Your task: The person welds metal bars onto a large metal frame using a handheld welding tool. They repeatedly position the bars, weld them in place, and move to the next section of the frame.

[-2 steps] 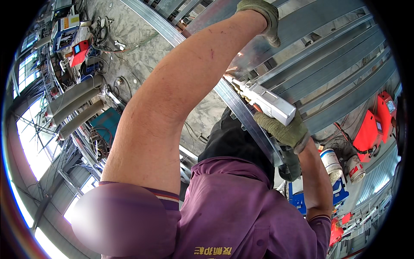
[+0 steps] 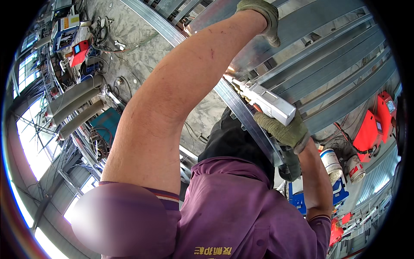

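My right hand [image 2: 284,130], in an olive work glove, is wrapped round a white welding gun [image 2: 271,102]. Its brass-coloured nozzle end points up-left to a joint by the metal frame rail [image 2: 241,105], where a small orange glow shows beside my left forearm. Across the work stretches my left arm. At its end my left hand [image 2: 264,16], also gloved, rests at a shiny metal plate [image 2: 257,52], with stretched fingers bent down over it; part of the hand is hidden. Long grey metal slats [image 2: 327,64] run to the right of the plate.
Red machines [image 2: 366,134] and white buckets [image 2: 331,162] stand at the right, near a blue crate [image 2: 297,198]. Cables [image 2: 101,32], another red machine [image 2: 79,52] and large grey tubes [image 2: 73,101] lie on the left side of the concrete floor.
The spark streaks at the gun's tip have shrunk to a small glow, and bright orange glints now show beyond my left forearm. Both hands stay in place.
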